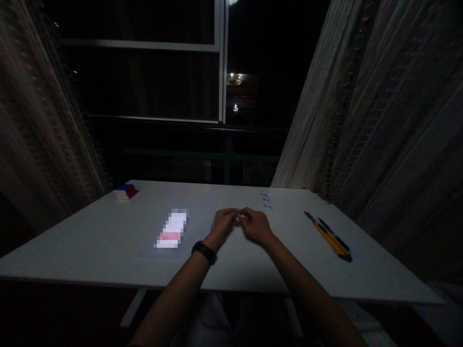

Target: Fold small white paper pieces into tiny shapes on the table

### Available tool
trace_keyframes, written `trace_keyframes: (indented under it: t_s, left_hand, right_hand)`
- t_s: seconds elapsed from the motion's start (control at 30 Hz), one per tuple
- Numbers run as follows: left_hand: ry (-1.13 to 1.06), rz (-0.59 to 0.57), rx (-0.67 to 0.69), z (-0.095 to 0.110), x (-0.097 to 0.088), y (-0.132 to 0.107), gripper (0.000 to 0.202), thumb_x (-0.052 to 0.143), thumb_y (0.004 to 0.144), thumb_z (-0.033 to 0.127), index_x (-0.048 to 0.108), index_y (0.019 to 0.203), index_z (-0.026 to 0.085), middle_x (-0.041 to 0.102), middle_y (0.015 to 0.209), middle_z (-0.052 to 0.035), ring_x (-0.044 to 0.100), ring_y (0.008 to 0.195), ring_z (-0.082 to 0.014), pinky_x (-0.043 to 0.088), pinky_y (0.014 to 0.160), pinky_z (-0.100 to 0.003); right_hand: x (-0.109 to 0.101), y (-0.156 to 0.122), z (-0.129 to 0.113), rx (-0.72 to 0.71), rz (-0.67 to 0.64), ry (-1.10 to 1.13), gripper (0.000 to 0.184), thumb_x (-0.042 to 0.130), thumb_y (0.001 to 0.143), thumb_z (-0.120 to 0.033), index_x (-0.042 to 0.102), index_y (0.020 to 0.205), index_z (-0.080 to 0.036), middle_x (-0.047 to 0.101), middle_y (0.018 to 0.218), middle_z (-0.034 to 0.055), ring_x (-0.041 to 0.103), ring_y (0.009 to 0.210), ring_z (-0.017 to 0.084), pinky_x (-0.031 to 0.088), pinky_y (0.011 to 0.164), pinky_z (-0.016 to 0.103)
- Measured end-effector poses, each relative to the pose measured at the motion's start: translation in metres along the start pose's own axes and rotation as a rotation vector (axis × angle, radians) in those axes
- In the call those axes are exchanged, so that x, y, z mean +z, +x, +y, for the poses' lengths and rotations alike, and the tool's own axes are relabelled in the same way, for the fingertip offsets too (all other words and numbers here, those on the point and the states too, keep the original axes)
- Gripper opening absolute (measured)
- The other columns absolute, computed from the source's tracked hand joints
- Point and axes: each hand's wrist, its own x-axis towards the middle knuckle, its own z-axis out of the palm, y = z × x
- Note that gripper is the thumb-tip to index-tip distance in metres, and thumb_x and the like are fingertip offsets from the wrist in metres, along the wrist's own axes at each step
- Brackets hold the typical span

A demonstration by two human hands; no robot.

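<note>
My left hand (pixel 224 222) and my right hand (pixel 255 224) meet over the middle of a white table (pixel 90 241). Their fingertips are pinched together on a tiny pale piece (pixel 238 217) held between them; it is too small to name. A black watch (pixel 203 251) sits on my left wrist. A grey sheet (pixel 195 212) lies flat just left of my left hand, with a blurred pale patch on it. Several small paper bits (pixel 265 198) lie beyond my right hand.
A yellow utility knife (pixel 325 234) and a yellow-and-black pen (pixel 334 236) lie on the right of the table. A small red, white and blue block (pixel 125 191) sits at the far left corner. Curtains hang on both sides of a dark window.
</note>
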Motion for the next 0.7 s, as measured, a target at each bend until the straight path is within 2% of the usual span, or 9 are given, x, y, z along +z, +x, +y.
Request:
trace_keyframes:
  t_s: [0.2,0.47,0.6,0.7]
  left_hand:
    - [-0.087,-0.027,-0.102,0.003,0.001,-0.002,0.024,0.066,0.058,0.026,0.066,0.077,0.012,0.065,0.069,-0.0064,0.06,0.055,-0.014,0.046,0.049,-0.024]
    - [-0.111,-0.014,-0.036,-0.002,0.001,0.002,0.018,0.066,0.057,0.024,0.064,0.07,0.012,0.061,0.061,-0.0025,0.055,0.051,-0.011,0.042,0.047,-0.022]
    - [-0.094,0.018,0.008,-0.006,-0.002,0.005,0.018,0.066,0.058,0.024,0.066,0.071,0.012,0.06,0.059,-0.0013,0.051,0.049,-0.009,0.038,0.046,-0.02]
    - [-0.068,0.031,0.038,-0.008,-0.002,0.006,0.021,0.066,0.058,0.025,0.068,0.076,0.012,0.062,0.062,-0.0025,0.052,0.051,-0.0096,0.038,0.047,-0.021]
  right_hand:
    - [0.001,0.001,0.002,0.03,-0.015,-0.028,0.021,0.05,0.078,-0.023,0.064,0.094,-0.022,0.067,0.069,0.0008,0.059,0.063,0.015,0.037,0.061,0.024]
    - [0.001,0.002,0.002,0.034,0.014,0.028,0.018,0.05,0.078,-0.024,0.064,0.088,-0.022,0.065,0.065,-0.0002,0.056,0.058,0.014,0.035,0.057,0.023]
    - [0.002,0.004,0.005,0.014,-0.019,0.164,0.016,0.054,0.075,-0.027,0.065,0.085,-0.021,0.062,0.06,-0.0021,0.052,0.053,0.012,0.035,0.054,0.022]
    - [0.005,0.006,0.012,0.041,-0.063,0.359,0.015,0.057,0.073,-0.03,0.065,0.08,-0.019,0.061,0.058,-0.0021,0.052,0.052,0.011,0.036,0.052,0.022]
